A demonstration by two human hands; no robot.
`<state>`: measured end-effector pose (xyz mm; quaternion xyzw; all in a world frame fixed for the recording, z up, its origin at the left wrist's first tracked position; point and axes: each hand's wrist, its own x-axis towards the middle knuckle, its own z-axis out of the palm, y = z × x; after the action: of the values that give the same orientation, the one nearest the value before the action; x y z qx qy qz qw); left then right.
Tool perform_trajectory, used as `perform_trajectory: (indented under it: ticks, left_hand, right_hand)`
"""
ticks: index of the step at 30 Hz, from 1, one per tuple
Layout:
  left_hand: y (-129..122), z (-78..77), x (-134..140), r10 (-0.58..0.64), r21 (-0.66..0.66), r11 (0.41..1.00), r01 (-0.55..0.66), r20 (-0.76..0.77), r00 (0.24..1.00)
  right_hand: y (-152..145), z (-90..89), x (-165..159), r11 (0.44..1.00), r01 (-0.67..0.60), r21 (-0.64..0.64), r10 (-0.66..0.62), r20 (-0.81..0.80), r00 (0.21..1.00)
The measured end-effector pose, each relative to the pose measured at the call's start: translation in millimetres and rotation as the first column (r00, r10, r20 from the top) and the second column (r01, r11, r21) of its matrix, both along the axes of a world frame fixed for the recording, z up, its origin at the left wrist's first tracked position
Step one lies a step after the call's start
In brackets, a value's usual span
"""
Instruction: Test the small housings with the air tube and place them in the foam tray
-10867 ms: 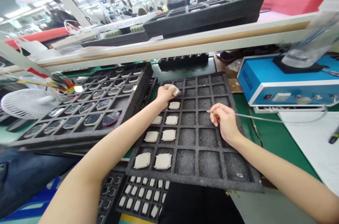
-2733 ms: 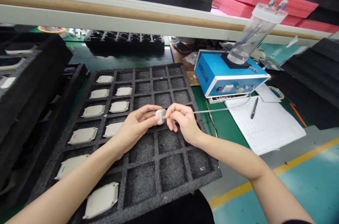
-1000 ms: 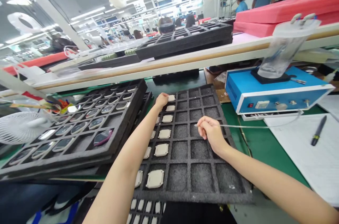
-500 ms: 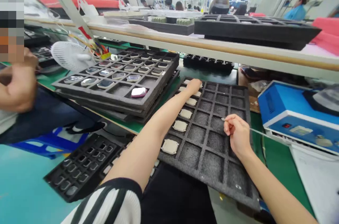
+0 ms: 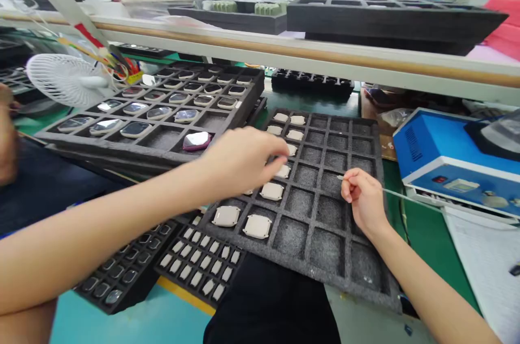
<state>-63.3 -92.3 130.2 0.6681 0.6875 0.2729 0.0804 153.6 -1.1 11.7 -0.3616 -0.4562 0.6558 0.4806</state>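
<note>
My left hand hovers over the left side of a dark foam tray. Its thumb and bent fingers are apart, with nothing visible between them. Below and around it, pale rounded-square parts, like watch cases, sit in the tray's two left columns; the hand hides some of them. Above the tray's right half, my right hand is closed on a thin clear tube. A short pale tip pokes out beyond the fingertips, and the tube runs rightward to a blue box-shaped machine.
Stacked foam trays with glass-faced watch cases and a purple-edged one stand left. Beyond are a white fan and a shelf. Lower down is a smaller tray of pale parts. Another person's arm shows far left.
My left hand has come back from the tray's far left corner towards me, uncovering pale parts there. My right hand keeps its place and grip. The view has shifted.
</note>
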Motion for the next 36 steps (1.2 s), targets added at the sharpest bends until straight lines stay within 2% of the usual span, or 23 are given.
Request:
perform_trajectory:
  ticks: [2, 4, 6, 8, 9, 11, 14, 16, 19, 22, 24, 26, 27, 28, 29, 31, 33, 34, 36]
  left_hand:
    - [4, 17.1, -15, 0.154, 0.112, 0.982, -0.15, -0.033, 0.987]
    - [15, 31.0, -39, 0.262, 0.158, 0.958, -0.24, -0.141, 0.955]
    - [27, 40.2, -69, 0.324, 0.13, 0.945, -0.3, -0.236, 0.916]
    - [36, 44.1, -101, 0.441, 0.095, 0.897, -0.432, -0.284, 0.852]
    - [39, 44.1, -117, 0.498, 0.053, 0.861, -0.505, -0.29, 0.818]
    - [41, 40.2, -145, 0.556, -0.109, 0.794, -0.598, -0.271, 0.786]
    - [39, 27.1, -174, 0.547, -0.318, 0.731, -0.604, -0.256, 0.797]
    - [37, 17.2, -185, 0.537, -0.361, 0.719, -0.594, -0.255, 0.804]
    - [36, 8.8, -195, 0.516, -0.347, 0.75, -0.563, -0.225, 0.827]
    - [32, 12.3, -196, 0.488, -0.304, 0.797, -0.521, -0.182, 0.853]
    - [24, 19.3, -186, 0.489, -0.237, 0.823, -0.516, -0.168, 0.856]
    - [11, 25.9, -160, 0.474, -0.099, 0.874, -0.475, -0.034, 0.88]
    - [2, 27.7, -141, 0.415, 0.016, 0.907, -0.421, 0.142, 0.899]
    - [-7, 27.9, -119, 0.29, 0.098, 0.934, -0.343, 0.353, 0.89]
    - [-16, 26.2, -94, 0.139, 0.149, 0.955, -0.256, 0.536, 0.833]
    - [-32, 16.2, -43, -0.116, 0.163, 0.986, -0.019, 0.775, 0.621]
    - [-37, -1.9, 0, -0.216, 0.124, 0.962, 0.245, 0.892, 0.397]
    - [-35, -13.3, 17, -0.232, 0.12, 0.934, 0.338, 0.921, 0.314]
    - [-19, -38.9, 40, -0.261, 0.144, 0.891, 0.43, 0.938, 0.228]
  right_hand:
    - [0, -0.2, 0, 1.0, -0.013, -0.001, 0.013, 0.009, 1.0]
    - [0, -0.5, 0, 1.0, -0.019, -0.002, 0.019, 0.014, 1.0]
    - [0, -0.7, 1, 1.0, -0.015, 0.003, 0.015, 0.009, 1.0]
    - [-1, -0.5, 1, 1.0, -0.007, 0.009, 0.007, -0.001, 1.0]
    - [-1, -0.3, 0, 1.0, -0.006, 0.009, 0.006, -0.004, 1.0]
    - [-1, 0.2, 0, 1.0, -0.013, 0.0, 0.013, -0.005, 1.0]
    - [-2, 0.8, 0, 0.999, -0.027, -0.02, 0.027, -0.002, 1.0]
    - [-2, 1.2, 0, 0.999, -0.028, -0.024, 0.028, -0.004, 1.0]
    - [-1, 1.6, 0, 1.0, -0.024, -0.02, 0.024, -0.006, 1.0]
    - [-1, 1.6, 0, 1.0, -0.022, -0.01, 0.022, -0.003, 1.0]
    - [-1, 1.2, 0, 1.0, -0.024, -0.007, 0.024, -0.004, 1.0]
    - [-1, 0.6, -1, 1.0, -0.028, -0.007, 0.028, -0.008, 1.0]
    - [-1, 0.4, -1, 1.0, -0.03, -0.006, 0.03, -0.009, 1.0]
    - [-1, 0.2, -1, 1.0, -0.031, -0.005, 0.031, -0.01, 0.999]
    - [-1, 0.1, -1, 0.999, -0.032, -0.004, 0.032, -0.011, 0.999]
    - [-1, 0.2, -2, 1.0, -0.03, -0.002, 0.03, -0.013, 0.999]
    - [-1, 0.8, -2, 1.0, -0.026, -0.003, 0.026, -0.028, 0.999]
    - [-1, 1.1, -2, 1.0, -0.026, -0.001, 0.026, -0.041, 0.999]
    - [-1, 1.4, -1, 1.0, -0.024, 0.018, 0.026, -0.077, 0.997]
